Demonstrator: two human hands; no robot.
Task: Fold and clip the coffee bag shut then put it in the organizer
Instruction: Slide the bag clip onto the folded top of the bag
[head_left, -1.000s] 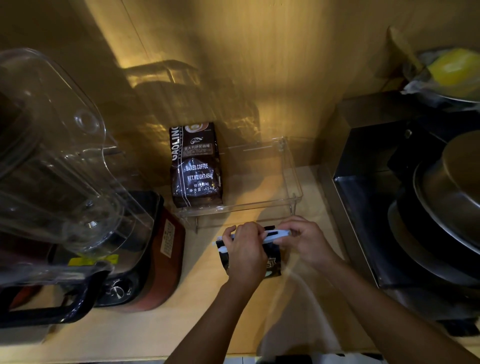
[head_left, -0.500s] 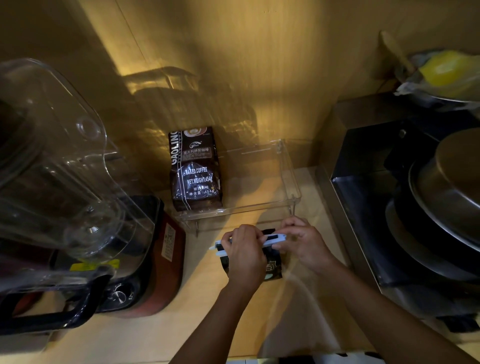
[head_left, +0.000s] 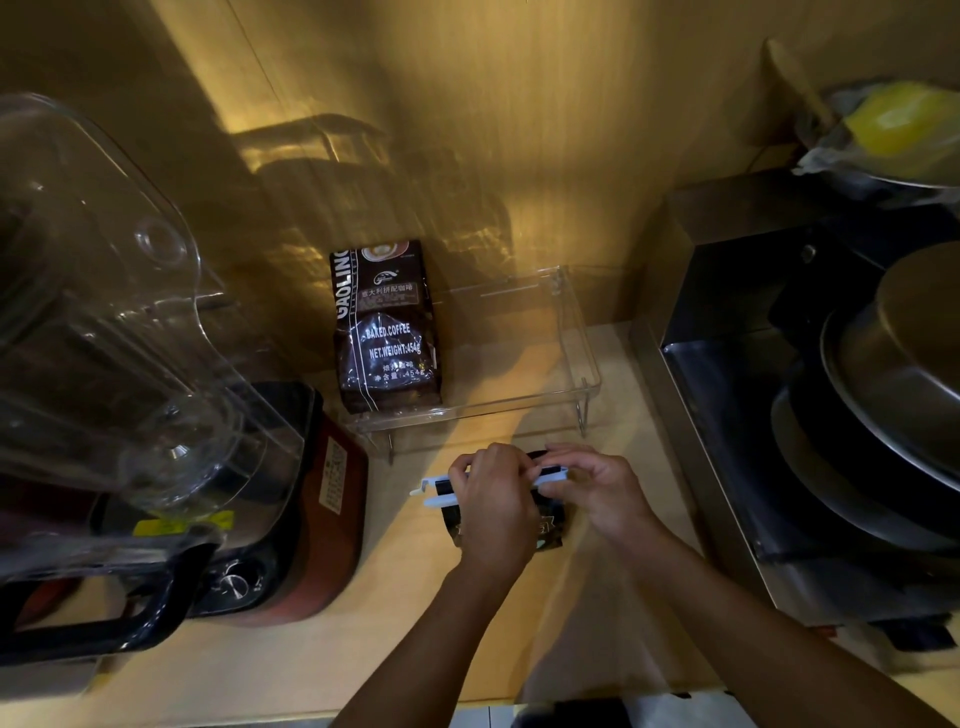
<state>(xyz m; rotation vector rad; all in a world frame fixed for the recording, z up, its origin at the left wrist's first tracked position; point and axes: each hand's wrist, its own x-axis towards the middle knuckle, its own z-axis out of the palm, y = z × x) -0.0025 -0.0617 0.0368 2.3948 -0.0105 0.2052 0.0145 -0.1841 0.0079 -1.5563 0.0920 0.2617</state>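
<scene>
A small dark coffee bag (head_left: 551, 527) lies on the wooden counter, mostly covered by my hands. A white bag clip (head_left: 435, 493) runs across its folded top, its two arms parted at the left end. My left hand (head_left: 493, 509) presses on the clip and the bag's left part. My right hand (head_left: 597, 491) pinches the clip's right end. Just behind them stands the clear plastic organizer (head_left: 584, 358) on short legs.
A large brown coffee bag (head_left: 384, 327) stands in the organizer's left part. A blender with a clear jar (head_left: 119, 332) on a red base (head_left: 322, 514) fills the left. A steel tray with stacked pans (head_left: 852, 415) lies to the right. A wooden wall rises behind.
The clip has slid further left across the bag top, its open end now sticking out past my left hand. My right hand has moved in closer to the left one.
</scene>
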